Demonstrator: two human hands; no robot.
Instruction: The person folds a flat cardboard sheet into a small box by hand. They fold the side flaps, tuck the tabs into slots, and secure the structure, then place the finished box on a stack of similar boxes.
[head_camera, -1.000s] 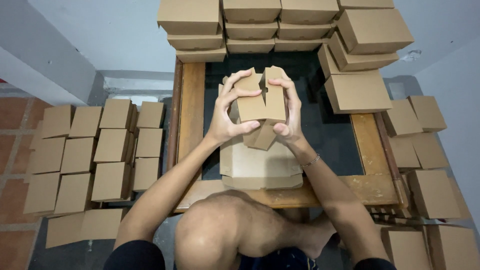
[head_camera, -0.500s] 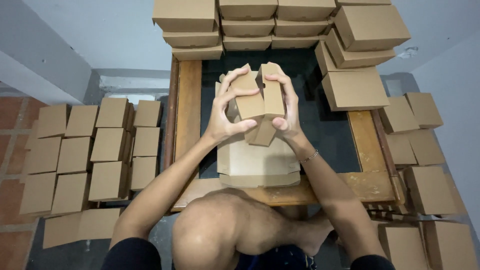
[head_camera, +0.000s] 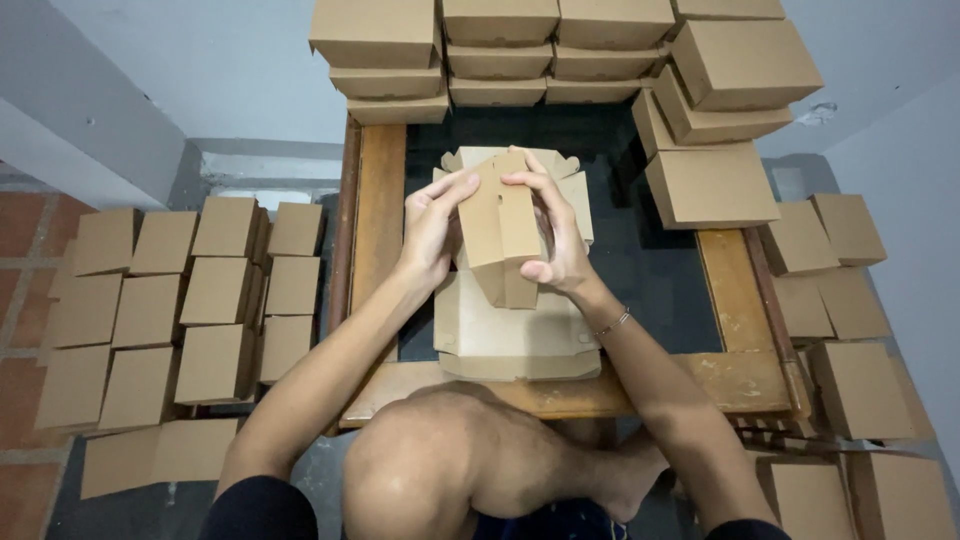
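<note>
Both my hands hold a half-folded brown cardboard box (head_camera: 503, 228) above the middle of a dark-topped wooden table (head_camera: 378, 205). My left hand (head_camera: 434, 228) grips its left side, fingertips on the top flap. My right hand (head_camera: 556, 230) wraps the right side, fingers curled over the top edge. Under the box lies a stack of flat unfolded cardboard blanks (head_camera: 515, 338), with another blank's flaps showing behind my hands.
Finished closed boxes are stacked along the table's far edge (head_camera: 500, 50) and its right side (head_camera: 712, 180). Rows of folded boxes stand on the floor at left (head_camera: 170, 300) and right (head_camera: 840, 300). My bare knee (head_camera: 450, 460) sits below the table's front rail.
The box has been turned and pressed narrower between my hands, and its flaps are folded further in. My hands have stayed over the same spot on the table.
</note>
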